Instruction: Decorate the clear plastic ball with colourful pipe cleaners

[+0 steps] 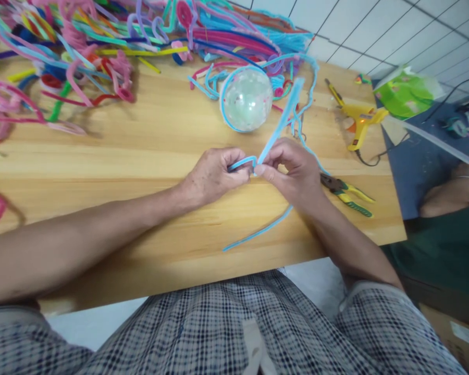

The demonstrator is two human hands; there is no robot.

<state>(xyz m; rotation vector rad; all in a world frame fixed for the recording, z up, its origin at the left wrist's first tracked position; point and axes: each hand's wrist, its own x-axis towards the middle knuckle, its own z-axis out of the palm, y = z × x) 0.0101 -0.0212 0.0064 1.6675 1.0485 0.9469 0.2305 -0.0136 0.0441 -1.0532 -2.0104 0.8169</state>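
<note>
Between my hands, over the wooden table, is a light blue pipe cleaner (280,126) bent into a small loop. My left hand (218,174) is closed on the looped part, its fingers curled inward. Thumb and forefinger of my right hand (291,169) pinch the same pipe cleaner beside the bend, and its straight end slants up and away. Another blue pipe cleaner (258,232) lies on the table below my right hand. Just beyond my hands sits a clear round ball (248,98) with a blue strand around its left side.
Colourful pipe cleaners (82,57) pile up along the table's far left and back. At right lie yellow-handled pliers (346,194), a yellow glue gun (360,121) with its cord and a utility knife (333,92). A green bag (406,96) and another person's arm (449,190) are beyond the right edge.
</note>
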